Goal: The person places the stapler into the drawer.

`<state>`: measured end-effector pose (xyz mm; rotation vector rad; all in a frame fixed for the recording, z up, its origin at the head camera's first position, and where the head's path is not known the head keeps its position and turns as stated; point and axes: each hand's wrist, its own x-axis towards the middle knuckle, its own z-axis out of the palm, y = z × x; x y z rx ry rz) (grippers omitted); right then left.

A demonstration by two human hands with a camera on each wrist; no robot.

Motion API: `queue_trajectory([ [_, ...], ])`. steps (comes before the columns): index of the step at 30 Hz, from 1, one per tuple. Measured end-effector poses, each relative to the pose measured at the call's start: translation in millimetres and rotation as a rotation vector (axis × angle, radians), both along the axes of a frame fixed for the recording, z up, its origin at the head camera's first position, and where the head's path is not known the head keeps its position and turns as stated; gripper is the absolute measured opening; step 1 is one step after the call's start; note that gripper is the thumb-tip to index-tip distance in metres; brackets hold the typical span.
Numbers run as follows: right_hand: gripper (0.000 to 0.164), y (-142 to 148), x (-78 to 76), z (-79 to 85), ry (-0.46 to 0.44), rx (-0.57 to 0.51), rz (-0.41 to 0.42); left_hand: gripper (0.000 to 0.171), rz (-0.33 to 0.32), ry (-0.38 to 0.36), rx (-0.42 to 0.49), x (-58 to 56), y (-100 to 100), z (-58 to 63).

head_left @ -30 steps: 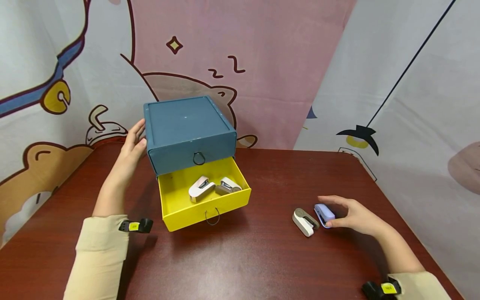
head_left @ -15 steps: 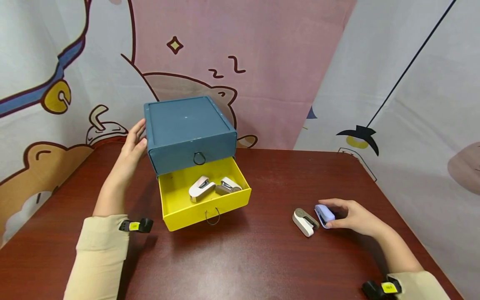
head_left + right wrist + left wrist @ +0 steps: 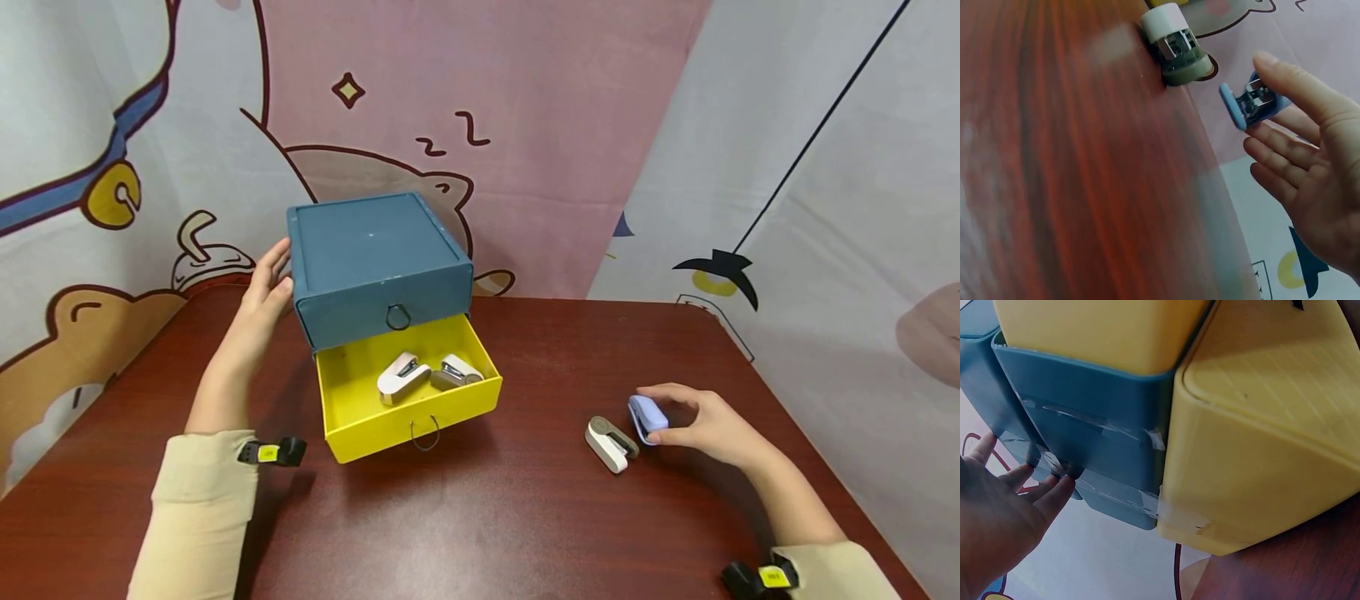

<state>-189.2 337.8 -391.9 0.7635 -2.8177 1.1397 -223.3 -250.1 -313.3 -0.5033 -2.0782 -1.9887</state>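
A small lavender-blue stapler (image 3: 647, 418) is pinched between the thumb and fingers of my right hand (image 3: 708, 427); the right wrist view shows its metal inside. Just left of it on the table lies a white and grey-brown stapler (image 3: 611, 444). My left hand (image 3: 262, 292) rests with extended fingers against the left side of a blue drawer box (image 3: 382, 250). Below the blue front, a yellow drawer (image 3: 348, 383) is pulled out. Inside sit two more staplers, a white one (image 3: 402, 377) and a white and grey one (image 3: 456, 372).
All of this stands on a dark red-brown wooden table (image 3: 540, 517). A cloth printed with cartoon figures (image 3: 540, 125) hangs behind it. Wire ring pulls hang from the blue front and the yellow drawer, and the drawer's front corner juts toward me.
My right hand has moved slightly up and away with the lavender-blue stapler, which now looks a little raised and turned. The left hand, drawer and other staplers stay put.
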Motion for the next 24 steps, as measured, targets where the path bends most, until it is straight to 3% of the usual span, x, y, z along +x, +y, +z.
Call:
queue_trajectory([
  [16,0.060,-53,2.2,35.5,0.112,-0.071,-0.019,0.066,0.002,0.006,0.013,0.8,-1,0.6],
  [24,0.061,-89,4.3,50.2,0.164,-0.155,0.048,0.068,-0.001,0.008,0.021,0.7,1,0.5],
])
